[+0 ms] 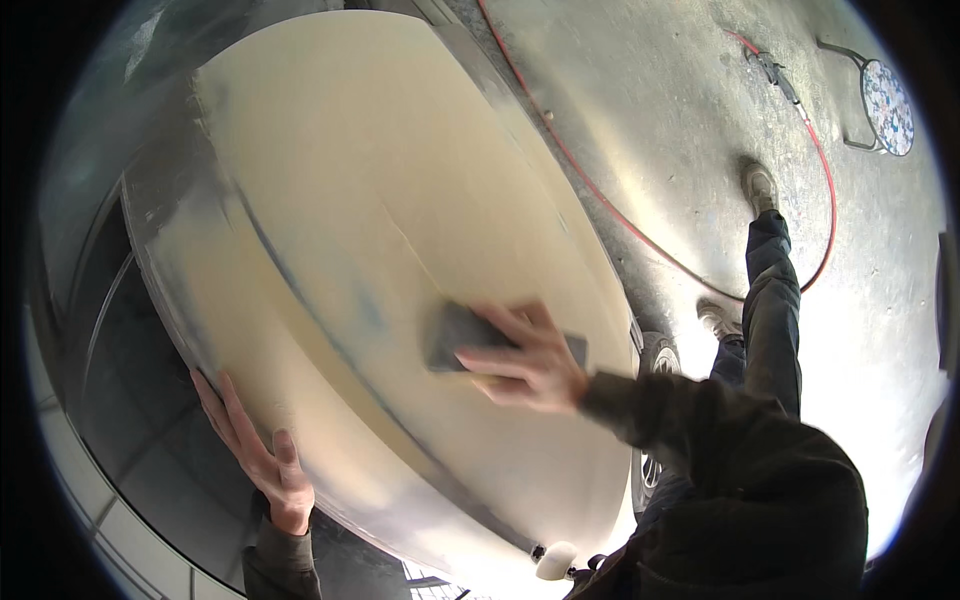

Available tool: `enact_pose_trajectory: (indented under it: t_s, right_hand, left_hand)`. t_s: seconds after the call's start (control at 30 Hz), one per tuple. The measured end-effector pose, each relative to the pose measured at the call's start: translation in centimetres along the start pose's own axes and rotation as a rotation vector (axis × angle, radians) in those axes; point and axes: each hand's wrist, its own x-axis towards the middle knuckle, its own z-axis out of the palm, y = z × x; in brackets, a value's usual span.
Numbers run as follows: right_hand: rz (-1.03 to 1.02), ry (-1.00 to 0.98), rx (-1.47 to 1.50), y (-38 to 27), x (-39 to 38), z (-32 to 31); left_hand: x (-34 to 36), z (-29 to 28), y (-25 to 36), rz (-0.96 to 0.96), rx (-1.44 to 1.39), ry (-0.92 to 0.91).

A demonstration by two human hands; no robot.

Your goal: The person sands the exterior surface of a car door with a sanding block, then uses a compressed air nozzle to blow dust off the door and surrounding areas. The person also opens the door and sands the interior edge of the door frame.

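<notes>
The right hand point(525, 362) presses a dark grey sanding block point(470, 340) flat against the side of a car panel point(400, 200). The fingers point(500, 325) are spread over the block's top, thumb along its lower edge, holding it to the surface; the hand is blurred. The block lies near the middle of the panel, just right of a bluish-grey patch where the coating is thin.

The panel is coated in a pale cream layer, matt and smooth, with a faint crease line running down from the upper middle toward the block. Darker grey metal shows along its left edge and in a curved band sweeping down toward the lower right.

The left hand point(255, 450) rests open and flat on the panel's lower left edge, fingers straight and together, gripping nothing. Beside it lies dark window glass point(130, 370).

A wheel point(655, 360) shows just right of the panel's edge. On the grey concrete floor point(650, 130) a red hose point(590, 185) curves from the top around to the right. Near the upper right corner lies a round flat thing point(888, 106) with a mottled blue-and-white face in a dark wire frame. The person's dark trousers and shoes point(760, 185) stand on the floor. A small white round object point(556, 560) shows at the bottom edge.
</notes>
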Motion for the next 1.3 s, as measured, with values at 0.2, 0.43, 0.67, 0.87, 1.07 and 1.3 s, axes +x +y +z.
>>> enact_pose_trajectory:
  t_s: [0.2,0.43,0.67,0.87,1.07,1.3]
  right_hand:
    - [0.05,-0.004,-0.071,3.2,0.6,0.8]
    - [-0.003,0.186,-0.004,9.6,19.3,1.8]
    - [-0.038,0.109,0.026,0.9,-0.7,-1.1]
    - [0.042,0.143,0.007,9.1,12.3,0.5]
    - [0.104,0.234,0.098,11.6,16.7,0.6]
    - [0.125,0.081,0.051,3.0,-3.3,-2.0]
  left_hand:
    - [0.0,-0.1,-0.5,0.038,-0.006,-0.003]
    - [-0.3,-0.1,-0.6,0.033,-0.012,0.007]
    - [-0.2,0.0,-0.5,0.023,-0.026,0.017]
    - [-0.2,-0.2,-0.5,0.018,-0.024,0.002]
    - [-0.4,-0.2,-0.3,0.007,-0.019,0.004]
    - [-0.2,-0.4,-0.2,0.008,-0.022,-0.028]
